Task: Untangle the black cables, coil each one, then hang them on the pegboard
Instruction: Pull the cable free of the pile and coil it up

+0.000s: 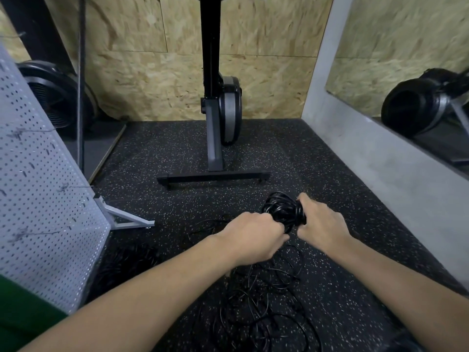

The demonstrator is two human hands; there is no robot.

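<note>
You are holding a black coil between both hands, raised just above the speckled floor. The grip of your left hand is curled tight around the near-left side of the bundle. Your right hand is clamped on the right side, with the thumb over the top of the loops. Below your wrists the loose cable lies on the floor in thin, crossing loops, and a strand appears to drop from the coil toward it. My reading is that you are partway through coiling this cable, with a good deal left to gather.

Make the right hand the anchor: it pins the finished loops so they cannot spring apart. Free the left hand to fetch the next length. Trace each length out of the heap before you lay it on, and lift crossing strands over rather than tugging, since a hard pull is likely to cinch a knot. Match each new loop to the ones already held so the bundle hangs flat. I cannot tell whether the heap is one cable or several, so watch for a plug end. The pegboard stands to your left, well apart from the coil. Secure the tail before you carry it over.
</note>
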